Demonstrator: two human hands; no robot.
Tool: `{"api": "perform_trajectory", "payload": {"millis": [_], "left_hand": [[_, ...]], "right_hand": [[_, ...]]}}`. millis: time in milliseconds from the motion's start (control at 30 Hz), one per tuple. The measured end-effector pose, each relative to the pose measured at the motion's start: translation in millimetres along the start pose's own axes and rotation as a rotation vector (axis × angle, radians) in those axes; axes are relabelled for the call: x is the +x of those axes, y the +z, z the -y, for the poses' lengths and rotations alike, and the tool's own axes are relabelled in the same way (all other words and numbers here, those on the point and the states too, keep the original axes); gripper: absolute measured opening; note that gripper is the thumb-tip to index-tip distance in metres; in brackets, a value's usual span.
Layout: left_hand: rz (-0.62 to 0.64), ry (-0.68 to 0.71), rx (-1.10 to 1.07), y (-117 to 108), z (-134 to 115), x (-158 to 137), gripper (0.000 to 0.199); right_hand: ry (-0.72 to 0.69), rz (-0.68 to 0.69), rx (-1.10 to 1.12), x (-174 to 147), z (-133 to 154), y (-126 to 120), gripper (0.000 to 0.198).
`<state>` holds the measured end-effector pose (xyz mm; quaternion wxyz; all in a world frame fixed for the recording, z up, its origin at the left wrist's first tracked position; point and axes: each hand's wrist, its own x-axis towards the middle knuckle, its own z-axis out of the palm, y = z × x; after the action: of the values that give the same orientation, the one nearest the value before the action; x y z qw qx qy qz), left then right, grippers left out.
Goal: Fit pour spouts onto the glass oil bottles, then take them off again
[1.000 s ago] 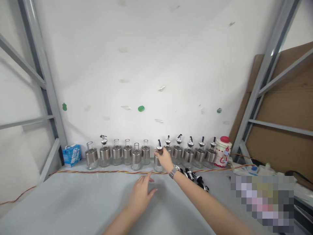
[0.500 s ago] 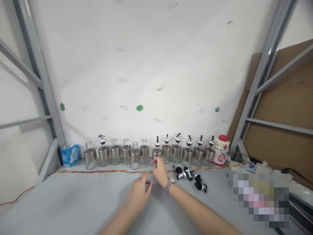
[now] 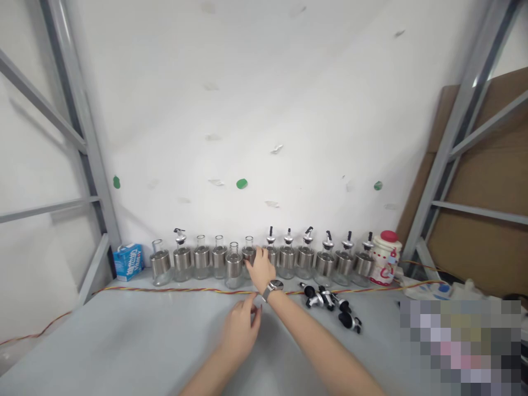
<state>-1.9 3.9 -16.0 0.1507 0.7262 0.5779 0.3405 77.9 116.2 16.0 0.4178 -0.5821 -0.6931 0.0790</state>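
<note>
My right hand [image 3: 262, 270], a watch on its wrist, reaches to the row of bottles. Its thumb and fingers are apart beside an uncapped glass bottle [image 3: 249, 254] with a metal sleeve; whether they touch it I cannot tell. Just right of the fingers, a bottle with a pourer spout [image 3: 271, 254] is partly hidden by them. My left hand [image 3: 242, 324] hovers low over the grey table, thumb and index finger apart and holding nothing, near the right wrist. Another uncapped bottle [image 3: 234, 267] stands slightly forward, left of the right hand.
Several loose black-and-silver pourer spouts [image 3: 328, 300] lie right of my hands. A twisted red-yellow wire [image 3: 177, 290] crosses the table before the bottles. A blue carton [image 3: 128, 262] stands at the row's left end, a white jar with red lid [image 3: 385, 258] at its right. Metal posts flank the table.
My right hand has moved from in front of the spouted bottle leftward and farther back, to the uncapped bottle. My left hand stays about where it was. The view has shifted slightly.
</note>
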Motion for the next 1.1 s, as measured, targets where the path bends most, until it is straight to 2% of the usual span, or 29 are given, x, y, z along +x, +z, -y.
{"api": "perform_trajectory", "payload": {"millis": [233,433,600,733,833,933,1033,1100], "left_hand": [[0.002,-0.01,-0.012,-0.3,-0.6,-1.1,0.037],[-0.166,0.04,-0.143,7.5,7.3,2.3,0.04],[-0.223,0.046,-0.175,7.0,4.3,1.5,0.04],[-0.332,0.071,-0.134,6.0,1.9,2.1,0.05],[-0.377,0.083,-0.139,6.7,4.6,4.3,0.059],[-0.327,0.093,-0.245,9.9,7.8,4.5,0.068],[-0.151,0.093,-0.436,14.7,4.9,0.5,0.078],[-0.021,0.078,-0.53,16.6,-1.3,-3.9,0.082]], "right_hand": [[-0.006,0.053,-0.026,4.4,1.7,0.8,0.045],[0.017,0.089,-0.013,1.3,-3.2,-2.5,0.051],[0.086,0.098,0.027,1.0,-2.0,-1.6,0.054],[0.064,0.067,0.09,-10.9,2.9,-15.9,0.053],[-0.046,0.025,0.201,-30.9,2.5,-34.1,0.052],[-0.125,0.098,0.349,-56.7,-4.7,-53.6,0.058],[-0.219,0.327,0.398,-77.6,-17.7,-77.6,0.063],[-0.294,0.469,0.347,-82.5,-29.9,-98.1,0.059]]}}
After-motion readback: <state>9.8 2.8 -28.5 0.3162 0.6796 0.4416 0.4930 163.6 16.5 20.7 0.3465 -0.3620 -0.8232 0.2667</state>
